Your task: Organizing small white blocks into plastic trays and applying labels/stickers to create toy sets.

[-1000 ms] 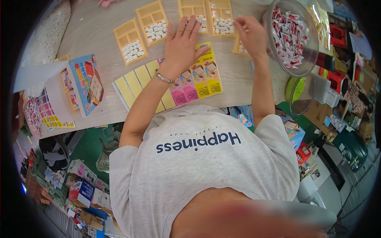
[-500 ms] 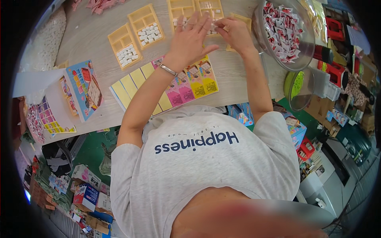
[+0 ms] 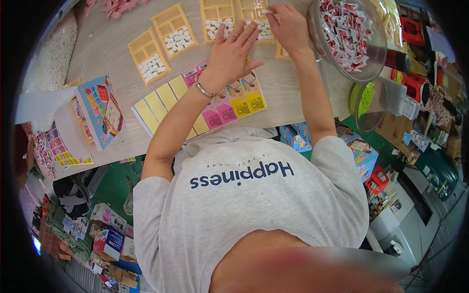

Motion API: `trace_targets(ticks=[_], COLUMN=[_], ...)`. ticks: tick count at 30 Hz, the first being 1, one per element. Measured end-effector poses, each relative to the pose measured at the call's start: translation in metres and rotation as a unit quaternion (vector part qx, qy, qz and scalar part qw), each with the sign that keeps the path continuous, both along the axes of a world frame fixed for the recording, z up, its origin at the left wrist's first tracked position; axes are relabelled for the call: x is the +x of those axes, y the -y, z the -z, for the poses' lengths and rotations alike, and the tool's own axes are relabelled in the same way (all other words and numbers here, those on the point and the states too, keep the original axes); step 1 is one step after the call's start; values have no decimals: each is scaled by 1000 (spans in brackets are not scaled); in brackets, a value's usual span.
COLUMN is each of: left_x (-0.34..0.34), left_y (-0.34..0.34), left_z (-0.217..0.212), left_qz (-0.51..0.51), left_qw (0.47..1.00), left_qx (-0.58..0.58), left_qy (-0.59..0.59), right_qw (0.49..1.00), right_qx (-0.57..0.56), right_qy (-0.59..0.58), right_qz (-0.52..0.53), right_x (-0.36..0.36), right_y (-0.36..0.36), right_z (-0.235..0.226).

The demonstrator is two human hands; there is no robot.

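My left hand (image 3: 226, 62), with a metal bracelet at its wrist, lies palm down with fingers spread. Its fingertips are at the near ends of two pale yellow compartment trays, the middle tray (image 3: 218, 13) and the tray to its right (image 3: 252, 4). Small white pillow-shaped pieces (image 3: 264, 32) fill the near compartment of each. Above the right one of these trays my right hand (image 3: 291, 31) pinches what looks like one small white piece (image 3: 264, 11). Another yellow tray (image 3: 280, 52) is partly hidden under my right hand. Below my left hand lies a printed yellow and pink sheet (image 3: 161, 105).
Two more yellow trays with white pieces, an outer tray (image 3: 143, 45) and its neighbour (image 3: 167, 20), stand to the left. A clear bowl of wrapped packets (image 3: 342, 36) and a tub of green bits (image 3: 365, 100) are at the right. A blue printed box (image 3: 101, 112) stands left.
My right hand has moved away from my left hand, up over the tray's far compartments. My left hand has slid slightly nearer. The whole view has shifted a little.
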State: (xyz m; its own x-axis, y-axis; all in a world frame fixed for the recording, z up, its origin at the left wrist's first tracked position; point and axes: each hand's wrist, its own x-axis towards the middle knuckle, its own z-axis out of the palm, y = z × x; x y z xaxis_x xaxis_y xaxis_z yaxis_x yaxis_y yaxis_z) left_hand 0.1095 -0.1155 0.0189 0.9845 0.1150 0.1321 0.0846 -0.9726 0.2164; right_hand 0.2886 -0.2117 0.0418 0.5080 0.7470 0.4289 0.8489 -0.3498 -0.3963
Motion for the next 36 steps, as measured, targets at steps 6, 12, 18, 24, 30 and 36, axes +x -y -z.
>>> trace_targets(ticks=[6, 12, 18, 24, 30, 36], left_x=[0, -3, -19, -15, 1, 7], left_y=[-1, -13, -37, -24, -8, 6], left_z=[3, -7, -30, -13, -7, 0], left_qz=[4, 15, -142, -69, -55, -19], left_qw=[1000, 999, 975, 996, 998, 1000], left_qx=[-15, -42, -148, -49, -26, -7], left_qy=[-1, 29, 91, 19, 18, -7], right_qw=[971, 981, 977, 984, 986, 987], right_qx=[-224, -178, -81, -103, -107, 41], right_qy=[-63, -37, -168, -121, -91, -123], right_qz=[59, 59, -106, -79, -89, 91], right_x=[-1, 2, -28, -34, -40, -57], right_y=[-18, -19, 19, 21, 27, 69], right_z=[-21, -15, -4, -5, 3, -51])
